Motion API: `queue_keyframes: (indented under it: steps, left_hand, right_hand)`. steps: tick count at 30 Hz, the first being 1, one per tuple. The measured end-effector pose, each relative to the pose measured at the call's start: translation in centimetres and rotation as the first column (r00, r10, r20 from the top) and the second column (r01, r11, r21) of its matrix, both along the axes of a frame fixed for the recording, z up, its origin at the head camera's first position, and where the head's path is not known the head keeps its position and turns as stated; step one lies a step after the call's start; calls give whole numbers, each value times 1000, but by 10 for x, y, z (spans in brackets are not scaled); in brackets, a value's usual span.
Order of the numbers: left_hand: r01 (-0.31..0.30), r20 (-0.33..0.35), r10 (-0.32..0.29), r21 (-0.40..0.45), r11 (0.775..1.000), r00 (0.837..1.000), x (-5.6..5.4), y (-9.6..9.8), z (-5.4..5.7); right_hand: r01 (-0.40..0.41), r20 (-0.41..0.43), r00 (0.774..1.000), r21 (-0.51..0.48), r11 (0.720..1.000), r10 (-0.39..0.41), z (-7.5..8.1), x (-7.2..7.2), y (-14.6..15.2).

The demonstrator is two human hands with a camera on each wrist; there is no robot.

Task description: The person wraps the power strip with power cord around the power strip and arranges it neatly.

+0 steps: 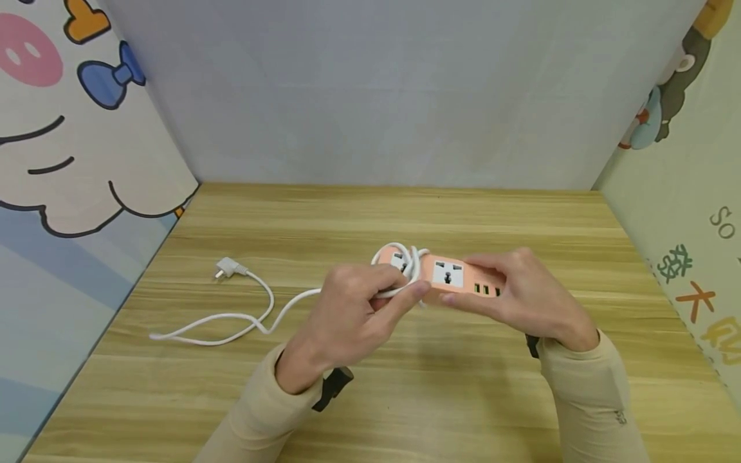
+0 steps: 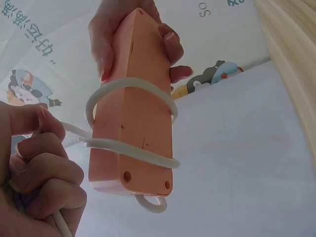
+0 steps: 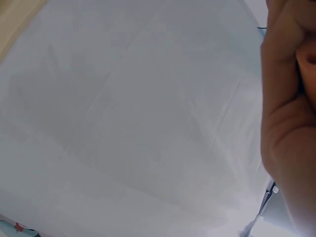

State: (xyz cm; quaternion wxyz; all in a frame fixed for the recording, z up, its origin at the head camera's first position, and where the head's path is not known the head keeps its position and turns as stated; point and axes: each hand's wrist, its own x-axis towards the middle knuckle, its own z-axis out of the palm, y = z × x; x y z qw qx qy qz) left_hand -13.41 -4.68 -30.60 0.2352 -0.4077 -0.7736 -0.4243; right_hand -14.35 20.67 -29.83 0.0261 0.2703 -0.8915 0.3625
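A peach-coloured power strip (image 1: 429, 292) with white sockets and several USB ports is held above the table. My right hand (image 1: 535, 299) grips its USB end, thumb along the near side. White cord (image 2: 131, 153) loops round the other end of the strip, crossing its underside in the left wrist view. My left hand (image 1: 356, 315) holds the cord, fingers curled round it, beside the wrapped end. From there the loose cord (image 1: 289, 307) trails left over the table to a white plug (image 1: 229, 267). In the right wrist view my right hand (image 3: 289, 113) shows only at the edge.
The wooden table (image 1: 405, 218) carries the plug and slack cord at its left. Behind it rises a pale cloth wall (image 1: 376, 96). Printed cartoon panels stand at the left (image 1: 75, 141) and right (image 1: 677, 212).
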Motion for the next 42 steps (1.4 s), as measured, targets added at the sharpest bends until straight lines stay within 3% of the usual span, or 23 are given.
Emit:
queue_keyframes:
  steps: [10,15,23,29,33,42]
  left_hand:
    - [2,-19,-3,-7,1000,1000,0,0,-3]
    - [3,-5,-3,-7,1000,1000,0,0,-5]
    - [-14,11,14,-18,1000,1000,-2,1,-6]
    - [20,-25,-19,3,1000,1000,-4,2,-8]
    - [8,-41,-8,-5,1000,999,-4,2,-7]
    - [47,79,-42,-64,997,996,-6,0,-8]
  right_hand:
    - [27,-103,994,-83,996,-36,-2,-2,1]
    - [80,-96,991,-101,992,-90,0,-1,1]
    - [114,-53,990,-221,969,-128,4,0,-2]
    - [119,-85,985,-291,949,-150,4,2,-1]
    - [136,-86,982,-313,940,-170,3,2,-1]
    - [163,-125,966,-378,911,-225,0,3,-1]
